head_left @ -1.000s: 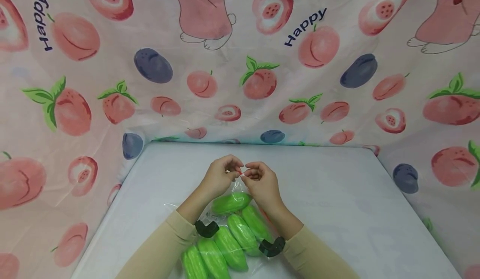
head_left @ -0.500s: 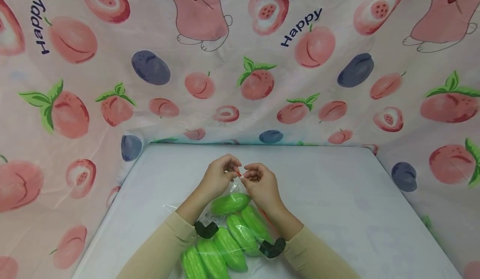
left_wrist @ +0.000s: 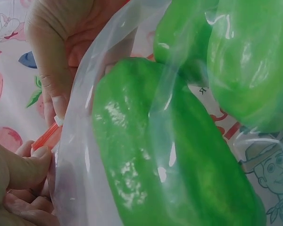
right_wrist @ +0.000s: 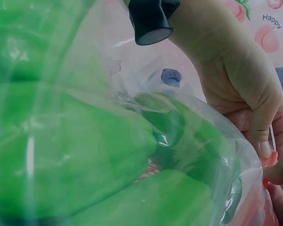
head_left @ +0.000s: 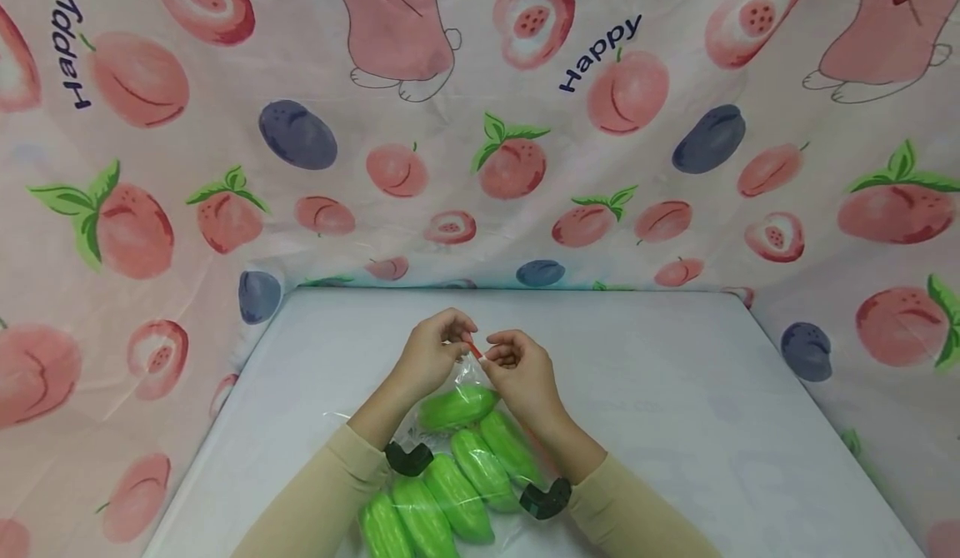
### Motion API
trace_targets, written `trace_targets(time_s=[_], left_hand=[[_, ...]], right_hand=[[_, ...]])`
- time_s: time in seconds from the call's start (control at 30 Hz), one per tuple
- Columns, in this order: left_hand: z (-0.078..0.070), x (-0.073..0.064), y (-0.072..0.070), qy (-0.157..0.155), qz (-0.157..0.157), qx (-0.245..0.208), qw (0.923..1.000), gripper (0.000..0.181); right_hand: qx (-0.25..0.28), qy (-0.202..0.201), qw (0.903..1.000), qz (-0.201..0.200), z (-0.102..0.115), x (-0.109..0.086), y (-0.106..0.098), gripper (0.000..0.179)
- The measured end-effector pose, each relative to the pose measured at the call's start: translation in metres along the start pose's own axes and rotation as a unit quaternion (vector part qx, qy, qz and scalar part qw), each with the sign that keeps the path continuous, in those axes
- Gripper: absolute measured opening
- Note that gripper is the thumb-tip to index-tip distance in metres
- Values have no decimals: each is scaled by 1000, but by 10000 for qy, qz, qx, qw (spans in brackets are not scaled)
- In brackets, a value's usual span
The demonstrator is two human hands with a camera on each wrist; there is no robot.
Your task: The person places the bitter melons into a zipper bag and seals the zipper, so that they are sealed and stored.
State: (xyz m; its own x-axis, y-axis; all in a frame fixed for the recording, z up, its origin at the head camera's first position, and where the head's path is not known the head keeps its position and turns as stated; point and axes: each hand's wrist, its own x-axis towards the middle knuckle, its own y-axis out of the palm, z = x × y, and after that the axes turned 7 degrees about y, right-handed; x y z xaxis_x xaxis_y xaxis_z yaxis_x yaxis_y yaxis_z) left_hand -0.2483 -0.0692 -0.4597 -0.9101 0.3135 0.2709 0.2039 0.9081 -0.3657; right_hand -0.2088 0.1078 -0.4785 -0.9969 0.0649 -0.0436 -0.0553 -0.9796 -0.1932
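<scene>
In the head view, a clear plastic bag lies across the front of the table, holding several long, glossy green fruits or vegetables with faint lengthwise ridges. At its top corner my left hand pinches a thin red strip between thumb and fingers. Just right of it, my right hand pinches the strip's other part, with its thumb at a small white piece. Up close, the left wrist view shows the red strip spanning the two hands along the bag's edge.
Black wrist mounts sit over the bag on both wrists. The white table extends to either side and behind the hands. Peach-printed cloth hangs behind the table and along both sides.
My left hand has drifted slightly left, away from my right hand. More of the red strip now shows between them. The bag and its green contents have barely shifted.
</scene>
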Motion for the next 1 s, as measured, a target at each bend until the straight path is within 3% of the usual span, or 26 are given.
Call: trace_targets(time_s=[1.0], left_hand=[[5,1,-7,-54,-231,-119,9996,23]], right_hand=[[-353,-62,9993,-72,-4,-2,2,27]])
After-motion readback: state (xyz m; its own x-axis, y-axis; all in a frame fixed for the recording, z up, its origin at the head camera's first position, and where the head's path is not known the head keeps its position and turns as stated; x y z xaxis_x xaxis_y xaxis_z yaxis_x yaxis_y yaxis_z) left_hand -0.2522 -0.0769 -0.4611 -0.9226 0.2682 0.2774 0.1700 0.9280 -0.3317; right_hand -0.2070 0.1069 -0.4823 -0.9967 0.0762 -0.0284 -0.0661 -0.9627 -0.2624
